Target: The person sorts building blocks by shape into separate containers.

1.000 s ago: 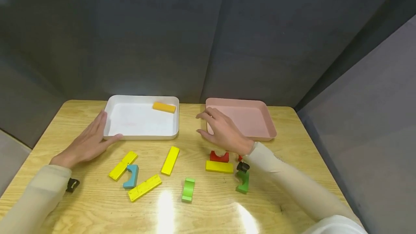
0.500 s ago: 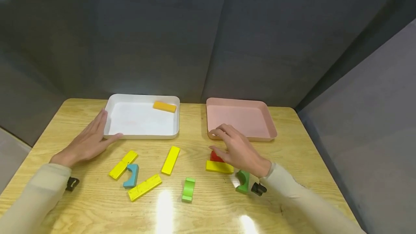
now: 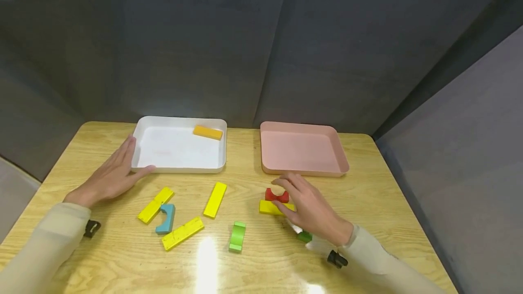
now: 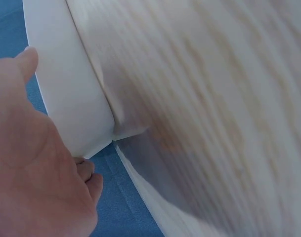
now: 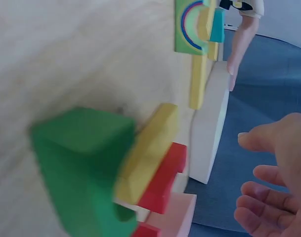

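Note:
My left hand (image 3: 107,177) lies at the near left corner of the white tray (image 3: 175,169), its fingers straight along the side and the thumb across the near rim. In the left wrist view that same hand (image 4: 34,148) touches the tray's wall. My right hand (image 3: 313,210) hovers with loosely bent fingers and nothing in its grasp. Its thumb overlaps a yellow plank block (image 3: 269,208) in the head view, with a red arch block (image 3: 276,195) just behind. Partly hidden under the hand is a dark green arch block (image 3: 304,237), large in the right wrist view.
An orange plank block (image 3: 207,132) lies inside the white tray. The pink tray (image 3: 304,172) stands to its right. Left and middle of the wooden table hold several yellow planks (image 3: 214,200), a blue arch block (image 3: 166,219) and a light green arch block (image 3: 237,237). Dark panels rise behind.
My right hand has come back from over the pink tray's left edge, towards me and to the right, to the red and yellow blocks. The left hand has stayed at the white tray.

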The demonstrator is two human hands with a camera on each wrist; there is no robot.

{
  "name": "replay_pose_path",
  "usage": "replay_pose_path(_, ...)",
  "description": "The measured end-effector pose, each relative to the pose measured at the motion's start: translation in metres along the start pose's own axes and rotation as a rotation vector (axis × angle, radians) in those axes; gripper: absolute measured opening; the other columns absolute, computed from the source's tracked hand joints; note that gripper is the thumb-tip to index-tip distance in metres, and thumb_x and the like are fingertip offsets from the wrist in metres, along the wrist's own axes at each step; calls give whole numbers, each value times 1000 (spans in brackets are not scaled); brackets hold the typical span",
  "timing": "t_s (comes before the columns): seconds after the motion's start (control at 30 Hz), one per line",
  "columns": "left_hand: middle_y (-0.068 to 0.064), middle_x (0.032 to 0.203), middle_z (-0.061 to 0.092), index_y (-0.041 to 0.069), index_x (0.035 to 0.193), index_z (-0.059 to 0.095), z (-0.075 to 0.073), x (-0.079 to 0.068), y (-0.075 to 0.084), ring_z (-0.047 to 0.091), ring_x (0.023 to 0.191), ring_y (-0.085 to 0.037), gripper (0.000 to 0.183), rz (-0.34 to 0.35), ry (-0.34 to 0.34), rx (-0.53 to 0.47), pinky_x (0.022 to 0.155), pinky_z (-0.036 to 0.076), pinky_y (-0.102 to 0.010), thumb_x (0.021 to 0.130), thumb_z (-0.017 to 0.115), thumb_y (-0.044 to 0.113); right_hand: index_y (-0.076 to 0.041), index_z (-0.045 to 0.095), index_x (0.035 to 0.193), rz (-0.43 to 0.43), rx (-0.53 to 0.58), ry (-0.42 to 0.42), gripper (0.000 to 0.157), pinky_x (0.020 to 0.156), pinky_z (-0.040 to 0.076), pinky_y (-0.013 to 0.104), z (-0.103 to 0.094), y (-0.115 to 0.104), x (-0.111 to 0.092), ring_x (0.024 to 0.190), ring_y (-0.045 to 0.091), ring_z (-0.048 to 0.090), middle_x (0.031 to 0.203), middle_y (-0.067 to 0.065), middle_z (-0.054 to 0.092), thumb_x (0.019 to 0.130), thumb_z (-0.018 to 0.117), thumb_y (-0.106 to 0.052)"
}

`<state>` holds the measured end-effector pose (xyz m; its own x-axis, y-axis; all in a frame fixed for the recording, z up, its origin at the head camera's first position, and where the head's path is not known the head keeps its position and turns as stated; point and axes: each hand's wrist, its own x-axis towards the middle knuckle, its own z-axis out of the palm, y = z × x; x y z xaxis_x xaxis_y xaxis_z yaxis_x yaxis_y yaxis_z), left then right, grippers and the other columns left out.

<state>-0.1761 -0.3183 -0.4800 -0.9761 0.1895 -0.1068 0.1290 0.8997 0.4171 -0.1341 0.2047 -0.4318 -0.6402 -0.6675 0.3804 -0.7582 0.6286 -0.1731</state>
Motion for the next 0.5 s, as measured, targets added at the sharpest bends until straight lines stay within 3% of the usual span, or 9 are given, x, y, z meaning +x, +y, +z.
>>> replay_pose_path(0.23, -19, 175, -26, 2, 166, -21, -3, 1, 1, -10, 163, -48, 112, -1, -6, -2, 127, 6, -73, 107, 47, 68, -7, 64, 136, 29, 16, -45, 58, 88, 63, 35, 6, -5, -20, 106, 19, 64, 127, 6, 63, 87, 93, -19)
replay_pose_path(0.5, -21, 175, -24, 0, 166, -20, -1, 0, 1, -7, 163, -49, 112, 5, 1, 2, 127, 7, -72, 107, 48, 68, -7, 66, 134, -3, 16, -83, 53, 92, 61, 36, 17, -7, -28, 110, 19, 64, 124, 4, 66, 88, 91, -17)
